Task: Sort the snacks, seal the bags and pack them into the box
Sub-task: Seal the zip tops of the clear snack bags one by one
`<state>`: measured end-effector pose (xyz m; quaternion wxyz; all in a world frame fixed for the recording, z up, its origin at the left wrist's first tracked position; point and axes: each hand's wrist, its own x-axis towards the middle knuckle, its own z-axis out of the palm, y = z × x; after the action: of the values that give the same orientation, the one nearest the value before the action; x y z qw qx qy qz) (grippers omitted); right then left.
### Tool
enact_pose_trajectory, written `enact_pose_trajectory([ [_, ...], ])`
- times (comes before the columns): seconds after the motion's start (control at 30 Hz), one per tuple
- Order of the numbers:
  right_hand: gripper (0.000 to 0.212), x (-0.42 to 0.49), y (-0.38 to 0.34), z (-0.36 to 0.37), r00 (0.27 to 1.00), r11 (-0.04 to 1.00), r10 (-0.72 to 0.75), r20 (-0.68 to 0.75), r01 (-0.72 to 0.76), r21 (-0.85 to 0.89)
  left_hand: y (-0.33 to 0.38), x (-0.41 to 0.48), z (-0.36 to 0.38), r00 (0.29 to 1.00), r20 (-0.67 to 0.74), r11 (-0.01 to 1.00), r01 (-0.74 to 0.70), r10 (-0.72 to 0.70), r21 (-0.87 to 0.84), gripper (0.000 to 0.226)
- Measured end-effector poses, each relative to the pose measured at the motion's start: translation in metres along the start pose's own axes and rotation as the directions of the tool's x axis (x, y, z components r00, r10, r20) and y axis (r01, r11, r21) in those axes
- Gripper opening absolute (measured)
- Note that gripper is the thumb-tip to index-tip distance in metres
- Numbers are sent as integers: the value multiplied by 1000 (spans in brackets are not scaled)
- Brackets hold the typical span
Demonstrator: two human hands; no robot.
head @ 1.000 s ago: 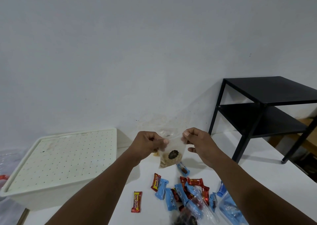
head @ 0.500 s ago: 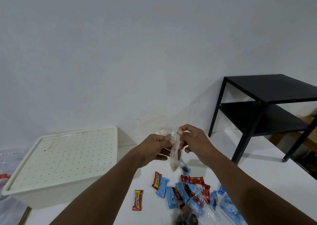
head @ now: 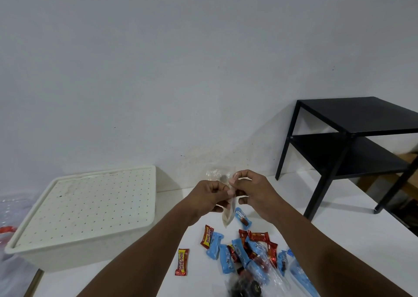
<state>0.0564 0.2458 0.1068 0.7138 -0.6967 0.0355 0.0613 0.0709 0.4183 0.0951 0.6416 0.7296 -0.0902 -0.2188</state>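
**Table surface and contents**

White table. Lidded cream box rests at left. One red snack lies alone beside a cluster of blue and red snacks. Clear bags lie at the near edge, touching the cluster.

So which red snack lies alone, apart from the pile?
The red Beng-Beng bar nearest the white box; it touches nothing, while the other red snacks lie against blue ones.

Box left of snacks
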Motion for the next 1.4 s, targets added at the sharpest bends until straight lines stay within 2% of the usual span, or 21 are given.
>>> enact_pose_trajectory([
  [0.23, 27, 7, 2, -6, 1000, 999, -24, 16, 24, -26, 3, 2, 0, 999, -35, 1000, 15, -15, 8, 17],
  [0.47, 35, 11, 4, -7, 999, 997, -25, -20, 23, -74, 7, 6, -1, 979, -153, 956, -89, 136, 281, 3],
  [0.6, 33, 11, 5, -8, 999, 997, -31, -18, 30, -74, 8, 8, -3, 985, -127, 938, -69, 119, 340, 14],
  [0.77, 33, 10, 6, -4, 999, 995, -43, -6, 43, -94, 5, 7, 0, 972, -166, 914, -88, 165, 395, 5],
  [0.87, 33, 12, 6, -3, 999, 994, -46, -8, 45, -102, 3, 9, 1, 963, -194, 920, -106, 190, 377, 14],
  [1.07, 29, 14, 0, -6, 1000, 994, -14, -6, 13, -107, 1, 6, -1, 961, -164, 940, -164, 220, 299, 14],
  [1.2, 18, 13, -1, -15, 998, 958, 20, 57, -3, -286, 6, 1, -4, 977, -108, 971, -164, 185, 176, 24],
  [1.27, 10, 11, 0, -22, 996, 957, 5, 90, 22, -291, 8, 0, -7, 984, -92, 983, -141, 151, 114, 25],
  [1.4, 8, 10, 2, -26, 993, 970, -22, 118, 49, -237, 9, -3, -14, 993, -87, 996, -81, 83, 26, 17],
])
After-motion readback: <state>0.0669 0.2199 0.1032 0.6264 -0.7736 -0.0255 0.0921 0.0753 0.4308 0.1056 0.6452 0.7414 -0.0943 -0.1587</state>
